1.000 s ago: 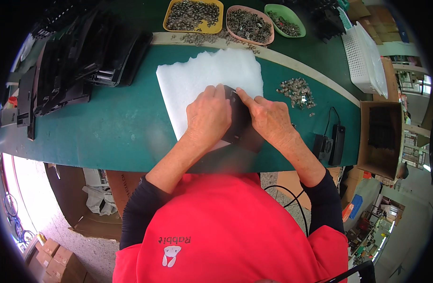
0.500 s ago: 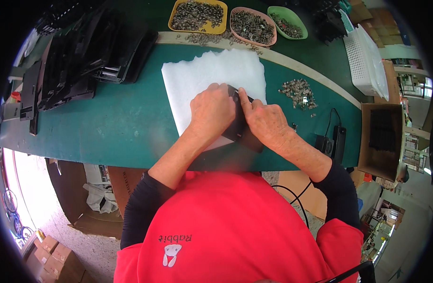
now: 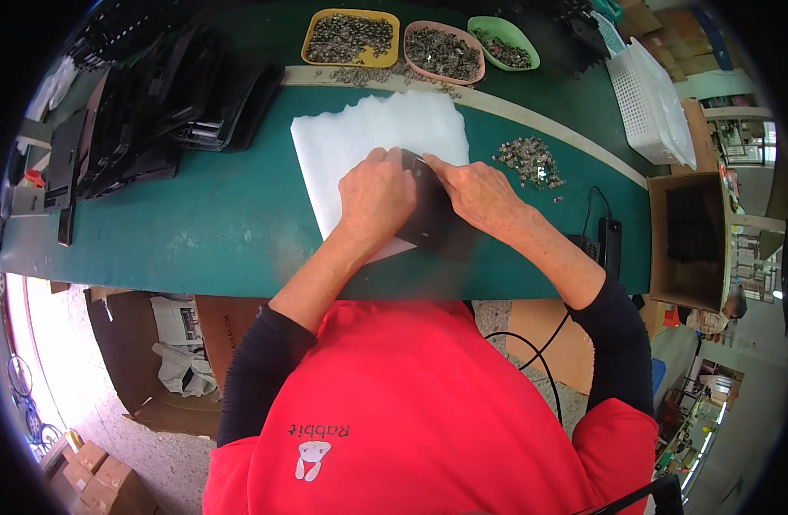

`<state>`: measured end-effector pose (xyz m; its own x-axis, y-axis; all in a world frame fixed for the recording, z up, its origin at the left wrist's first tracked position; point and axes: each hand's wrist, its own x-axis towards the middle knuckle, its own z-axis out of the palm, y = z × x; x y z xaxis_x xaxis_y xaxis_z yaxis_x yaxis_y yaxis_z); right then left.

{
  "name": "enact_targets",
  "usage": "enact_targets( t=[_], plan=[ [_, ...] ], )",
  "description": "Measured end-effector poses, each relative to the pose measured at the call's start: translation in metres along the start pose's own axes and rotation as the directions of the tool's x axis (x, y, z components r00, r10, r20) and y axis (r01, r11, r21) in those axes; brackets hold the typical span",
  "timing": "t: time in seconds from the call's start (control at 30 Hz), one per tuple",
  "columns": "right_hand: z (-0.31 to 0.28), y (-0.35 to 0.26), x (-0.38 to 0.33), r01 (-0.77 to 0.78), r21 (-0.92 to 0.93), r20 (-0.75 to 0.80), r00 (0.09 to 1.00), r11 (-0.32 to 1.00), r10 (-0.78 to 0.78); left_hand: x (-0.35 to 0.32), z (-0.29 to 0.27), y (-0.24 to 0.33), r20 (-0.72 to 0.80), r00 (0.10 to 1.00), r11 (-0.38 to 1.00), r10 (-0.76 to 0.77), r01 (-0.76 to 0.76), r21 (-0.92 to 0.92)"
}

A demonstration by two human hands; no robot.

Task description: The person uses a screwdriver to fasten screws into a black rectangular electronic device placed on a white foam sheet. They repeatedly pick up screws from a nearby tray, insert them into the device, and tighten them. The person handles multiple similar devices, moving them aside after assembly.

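Note:
A flat black panel (image 3: 437,210) lies tilted on a white foam sheet (image 3: 334,142), partly past the sheet's right and near edges. Curled over the panel's left side is my left hand (image 3: 377,193), its fingertips hidden. My right hand (image 3: 484,197) grips the far right edge, with thumb and fingers bent close together there. Any small part under those fingertips is too small to make out. To the right of the foam, a loose pile of small shiny metal parts (image 3: 531,161) sits on the green tabletop (image 3: 213,215).
Yellow (image 3: 395,58), pink (image 3: 467,79) and green (image 3: 528,65) trays of small metal parts stand at the back. Black plastic panels (image 3: 153,112) are stacked far left. At right are a white basket (image 3: 638,107), a black corded device (image 3: 610,245) and a cardboard box (image 3: 660,240).
My right hand's outstretched index finger has bent and drawn in at the panel's far edge. My left hand keeps its hold. The whole view has shifted slightly.

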<state>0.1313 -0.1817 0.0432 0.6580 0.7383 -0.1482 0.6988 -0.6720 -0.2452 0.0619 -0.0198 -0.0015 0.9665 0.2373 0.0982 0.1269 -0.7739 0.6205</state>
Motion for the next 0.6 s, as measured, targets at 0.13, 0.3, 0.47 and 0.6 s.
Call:
enact_targets(
  t=[0.13,0.3,0.47,0.6],
  plan=[
    [0.003,-0.002,-0.003,0.024,-0.056,-0.022,0.999,0.998,-0.025,-0.003,0.0,0.001,-0.008,1.0,1.0,-0.013,0.013,-0.007],
    [-0.002,-0.008,-0.003,0.031,-0.18,0.038,0.999,0.983,-0.025,-0.003,0.002,-0.001,-0.018,1.0,1.0,-0.006,0.006,-0.016],
    [0.003,-0.01,-0.007,0.019,-0.138,0.0,1.0,0.99,-0.019,-0.003,-0.001,0.002,-0.002,1.0,0.999,-0.01,0.01,-0.037],
    [0.004,-0.019,-0.005,-0.022,-0.139,-0.001,1.0,0.99,0.022,-0.002,0.0,0.0,-0.013,1.0,0.999,-0.005,0.004,-0.042]
  ],
)
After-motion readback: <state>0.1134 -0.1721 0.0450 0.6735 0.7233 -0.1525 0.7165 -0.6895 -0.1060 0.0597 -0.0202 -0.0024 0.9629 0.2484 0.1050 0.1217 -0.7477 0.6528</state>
